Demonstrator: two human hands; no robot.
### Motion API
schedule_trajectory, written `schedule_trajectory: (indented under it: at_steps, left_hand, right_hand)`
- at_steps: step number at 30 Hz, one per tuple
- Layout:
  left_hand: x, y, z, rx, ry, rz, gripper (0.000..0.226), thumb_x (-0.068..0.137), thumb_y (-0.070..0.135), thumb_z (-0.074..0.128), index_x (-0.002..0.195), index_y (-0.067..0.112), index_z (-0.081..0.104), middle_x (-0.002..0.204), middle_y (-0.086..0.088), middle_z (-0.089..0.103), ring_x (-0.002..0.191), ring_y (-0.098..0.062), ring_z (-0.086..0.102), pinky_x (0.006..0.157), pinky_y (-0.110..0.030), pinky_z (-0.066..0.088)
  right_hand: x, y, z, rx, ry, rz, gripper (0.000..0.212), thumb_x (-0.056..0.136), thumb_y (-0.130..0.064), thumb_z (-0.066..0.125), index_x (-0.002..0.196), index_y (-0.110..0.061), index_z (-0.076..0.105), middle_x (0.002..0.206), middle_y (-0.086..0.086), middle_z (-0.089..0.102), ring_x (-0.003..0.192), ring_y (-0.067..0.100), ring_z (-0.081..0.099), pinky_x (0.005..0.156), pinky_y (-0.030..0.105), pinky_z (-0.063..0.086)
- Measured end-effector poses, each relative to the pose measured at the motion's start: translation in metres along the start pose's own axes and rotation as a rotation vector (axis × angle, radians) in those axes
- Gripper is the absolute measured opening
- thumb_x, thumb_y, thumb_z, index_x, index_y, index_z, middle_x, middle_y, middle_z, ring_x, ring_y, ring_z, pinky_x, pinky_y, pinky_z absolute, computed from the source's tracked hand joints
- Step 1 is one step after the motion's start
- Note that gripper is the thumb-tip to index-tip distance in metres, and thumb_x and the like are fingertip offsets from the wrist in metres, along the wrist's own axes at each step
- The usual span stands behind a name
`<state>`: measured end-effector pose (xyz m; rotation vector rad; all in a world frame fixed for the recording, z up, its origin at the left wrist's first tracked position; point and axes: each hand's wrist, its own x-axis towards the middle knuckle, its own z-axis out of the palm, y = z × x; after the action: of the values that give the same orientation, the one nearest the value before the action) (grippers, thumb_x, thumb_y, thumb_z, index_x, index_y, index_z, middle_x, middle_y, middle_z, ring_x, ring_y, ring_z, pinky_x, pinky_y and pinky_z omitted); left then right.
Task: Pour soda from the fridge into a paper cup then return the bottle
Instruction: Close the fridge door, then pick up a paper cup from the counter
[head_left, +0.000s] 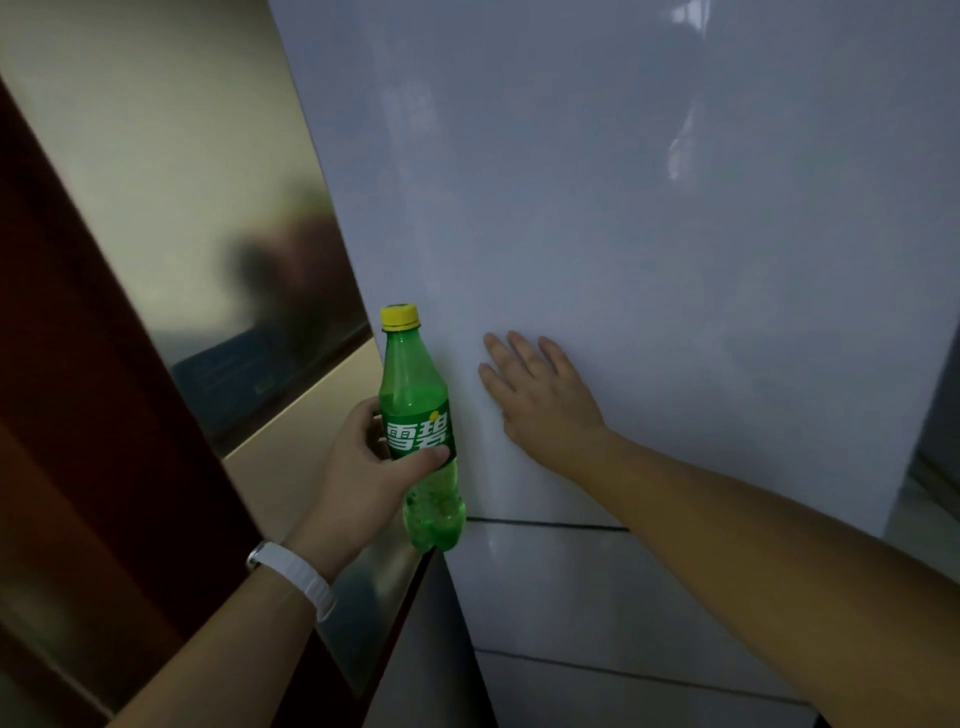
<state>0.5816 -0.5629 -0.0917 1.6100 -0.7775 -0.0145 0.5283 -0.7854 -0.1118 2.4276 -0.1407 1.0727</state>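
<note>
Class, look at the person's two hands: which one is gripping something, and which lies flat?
The left hand, with the white wristband, grips the green soda bottle upright. The right hand lies flat and empty on the white fridge door.

Two bare forearms with no sleeves showing, left hand (363, 462) and right hand (540, 395) both ungloved, ringless as far as visible, a white wristband (296, 574) with a small metal clasp on the left wrist.
</note>
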Motion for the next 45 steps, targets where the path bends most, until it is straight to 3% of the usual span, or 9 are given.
schedule_trajectory:
  at_steps: [7, 12, 17, 21, 25, 32, 37, 45]
  left_hand:
    - [0.001, -0.003, 0.013, -0.078, -0.122, 0.029, 0.058, 0.061, 0.015, 0.090, 0.110, 0.026, 0.060, 0.098, 0.006, 0.073, 0.086, -0.012, 0.071, 0.066, -0.019, 0.055]
    - [0.008, -0.005, 0.040, -0.150, -0.251, 0.045, 0.060, 0.060, 0.020, 0.091, 0.110, 0.028, 0.059, 0.099, 0.011, 0.073, 0.087, -0.011, 0.071, 0.068, -0.021, 0.056]
    - [0.008, -0.005, 0.089, -0.273, -0.399, 0.031, 0.053, 0.068, 0.000, 0.083, 0.112, 0.017, 0.059, 0.098, 0.005, 0.075, 0.087, -0.014, 0.072, 0.068, -0.020, 0.055]
    - [-0.005, 0.002, 0.135, -0.332, -0.548, 0.057, 0.051, 0.069, -0.002, 0.082, 0.108, 0.023, 0.060, 0.097, 0.009, 0.074, 0.087, -0.010, 0.071, 0.068, -0.017, 0.054]
    - [-0.028, 0.008, 0.178, -0.383, -0.693, 0.059, 0.053, 0.067, 0.005, 0.086, 0.105, 0.032, 0.059, 0.100, 0.010, 0.073, 0.090, -0.009, 0.071, 0.068, -0.017, 0.054]
    - [-0.071, 0.025, 0.241, -0.434, -0.898, 0.052, 0.060, 0.053, 0.029, 0.086, 0.105, 0.036, 0.057, 0.100, 0.014, 0.072, 0.090, -0.009, 0.070, 0.071, -0.022, 0.055]
    - [-0.095, 0.032, 0.281, -0.456, -0.979, 0.028, 0.062, 0.049, 0.032, 0.087, 0.104, 0.037, 0.057, 0.098, 0.013, 0.072, 0.091, -0.011, 0.070, 0.070, -0.020, 0.054]
    - [-0.121, 0.028, 0.362, -0.378, -1.028, -0.011, 0.062, 0.048, 0.037, 0.088, 0.100, 0.043, 0.056, 0.103, 0.008, 0.071, 0.094, -0.011, 0.070, 0.081, -0.036, 0.058]
  right_hand:
    - [-0.022, 0.006, -0.030, 0.072, -0.255, 0.182, 0.061, 0.086, -0.031, 0.057, 0.142, -0.014, 0.041, 0.157, 0.013, 0.022, 0.142, 0.033, 0.023, 0.113, 0.052, 0.017]
    - [-0.054, 0.027, -0.060, 0.218, -0.235, 0.352, 0.062, 0.084, -0.031, 0.062, 0.140, -0.012, 0.044, 0.155, 0.014, 0.028, 0.141, 0.033, 0.023, 0.111, 0.046, 0.020]
    - [-0.100, 0.056, -0.092, 0.289, -0.229, 0.562, 0.063, 0.083, -0.037, 0.065, 0.140, -0.017, 0.044, 0.154, 0.008, 0.029, 0.137, 0.024, 0.021, 0.107, 0.040, 0.024]
    - [-0.153, 0.071, -0.123, 0.270, -0.243, 0.788, 0.066, 0.083, -0.040, 0.065, 0.141, -0.020, 0.042, 0.153, 0.004, 0.030, 0.135, 0.022, 0.024, 0.108, 0.035, 0.023]
    - [-0.206, 0.075, -0.162, 0.159, -0.282, 0.973, 0.066, 0.082, -0.043, 0.064, 0.141, -0.020, 0.043, 0.148, 0.003, 0.036, 0.134, 0.024, 0.028, 0.109, 0.034, 0.025]
    - [-0.285, 0.072, -0.217, -0.017, -0.318, 1.136, 0.065, 0.082, -0.041, 0.065, 0.140, -0.020, 0.045, 0.149, 0.003, 0.036, 0.135, 0.023, 0.031, 0.107, 0.030, 0.025]
    - [-0.330, 0.075, -0.237, -0.084, -0.361, 1.214, 0.065, 0.083, -0.045, 0.062, 0.140, -0.020, 0.044, 0.147, 0.002, 0.038, 0.133, 0.022, 0.032, 0.106, 0.033, 0.026]
    - [-0.409, 0.095, -0.231, -0.031, -0.350, 1.413, 0.063, 0.082, -0.040, 0.066, 0.138, -0.019, 0.045, 0.143, 0.001, 0.042, 0.126, 0.024, 0.039, 0.099, 0.030, 0.030]
